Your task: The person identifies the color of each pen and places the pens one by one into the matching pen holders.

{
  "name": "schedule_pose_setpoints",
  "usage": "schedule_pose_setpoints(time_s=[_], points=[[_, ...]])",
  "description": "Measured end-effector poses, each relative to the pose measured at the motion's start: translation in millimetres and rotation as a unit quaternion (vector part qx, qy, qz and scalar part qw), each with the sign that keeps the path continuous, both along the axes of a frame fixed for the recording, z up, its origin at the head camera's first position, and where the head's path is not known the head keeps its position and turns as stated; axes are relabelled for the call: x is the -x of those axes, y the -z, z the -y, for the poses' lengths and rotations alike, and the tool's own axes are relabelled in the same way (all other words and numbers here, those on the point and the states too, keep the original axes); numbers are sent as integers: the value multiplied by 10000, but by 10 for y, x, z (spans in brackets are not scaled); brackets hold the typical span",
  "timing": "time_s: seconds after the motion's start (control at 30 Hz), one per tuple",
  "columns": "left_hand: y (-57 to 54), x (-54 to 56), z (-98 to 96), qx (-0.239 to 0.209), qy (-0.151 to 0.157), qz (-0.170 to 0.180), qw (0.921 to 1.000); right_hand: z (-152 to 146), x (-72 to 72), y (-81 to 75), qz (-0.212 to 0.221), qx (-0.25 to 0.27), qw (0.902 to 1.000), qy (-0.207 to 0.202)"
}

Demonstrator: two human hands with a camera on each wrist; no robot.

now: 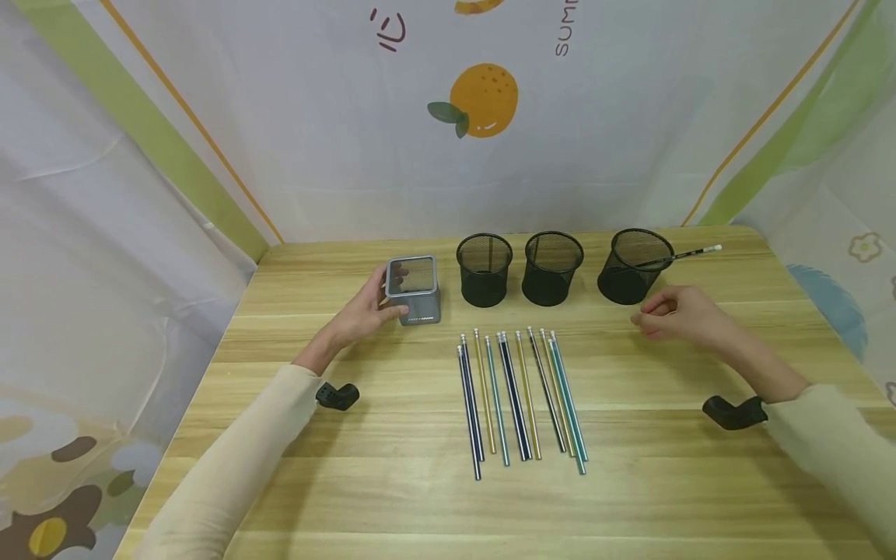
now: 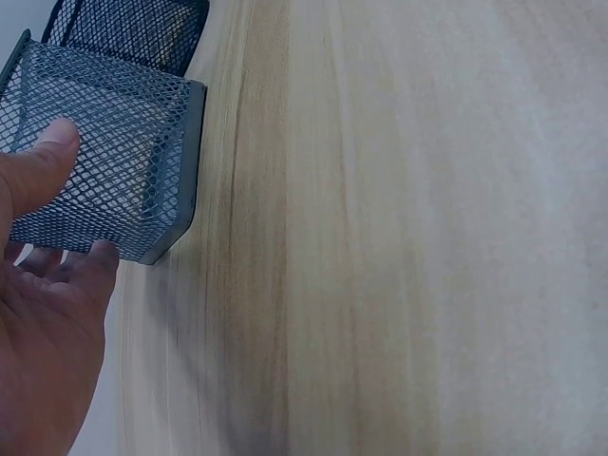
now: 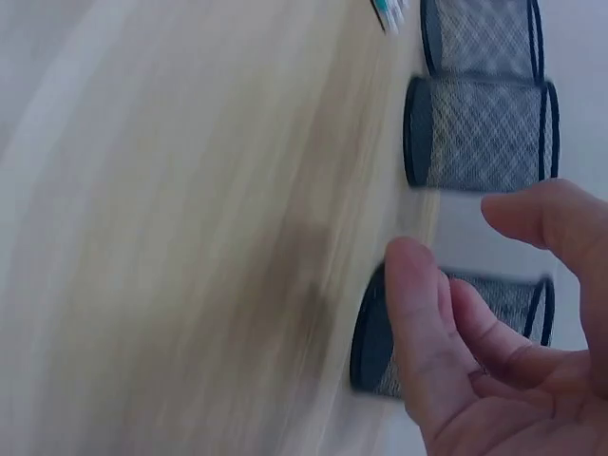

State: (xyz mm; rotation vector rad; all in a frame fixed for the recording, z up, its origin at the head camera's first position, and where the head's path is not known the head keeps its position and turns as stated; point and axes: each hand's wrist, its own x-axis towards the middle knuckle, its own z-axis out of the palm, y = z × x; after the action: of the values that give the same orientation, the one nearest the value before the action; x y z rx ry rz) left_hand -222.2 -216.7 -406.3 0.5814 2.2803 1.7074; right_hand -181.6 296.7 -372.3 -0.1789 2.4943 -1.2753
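Note:
At the left of a row of holders stands a square silver-grey mesh pen holder (image 1: 423, 308). My left hand (image 1: 358, 317) holds it by the side, thumb on the near face and fingers round the far side. My right hand (image 1: 684, 316) hovers just in front of the rightmost round black mesh pen cup (image 1: 621, 285), its fingers loosely bent. In the right wrist view a gap shows between thumb and fingertips, with nothing in it. A dark pencil with a white eraser (image 1: 689, 253) leans out over that cup's right rim.
Two more round black mesh cups, a left one (image 1: 483, 288) and a middle one (image 1: 548, 285), stand between the hands. Several blue, gold, teal and black pencils (image 1: 514, 397) lie side by side on the wooden table (image 1: 364, 482). A printed curtain (image 1: 336, 155) hangs behind.

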Motion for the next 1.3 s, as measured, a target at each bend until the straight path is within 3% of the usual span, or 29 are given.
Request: schedule_pose_setpoints(time_s=[0.23, 1.0, 1.3], points=[[-10, -13, -4, -8, -16, -1, 10000, 238, -44, 55, 32, 75, 9988, -490], [-8, -22, -9, -30, -6, -87, 10000, 673, -315, 169, 139, 193, 9954, -923], [1, -16, -6, 3, -28, -129, 9999, 794, -327, 209, -160, -151, 9941, -1063]])
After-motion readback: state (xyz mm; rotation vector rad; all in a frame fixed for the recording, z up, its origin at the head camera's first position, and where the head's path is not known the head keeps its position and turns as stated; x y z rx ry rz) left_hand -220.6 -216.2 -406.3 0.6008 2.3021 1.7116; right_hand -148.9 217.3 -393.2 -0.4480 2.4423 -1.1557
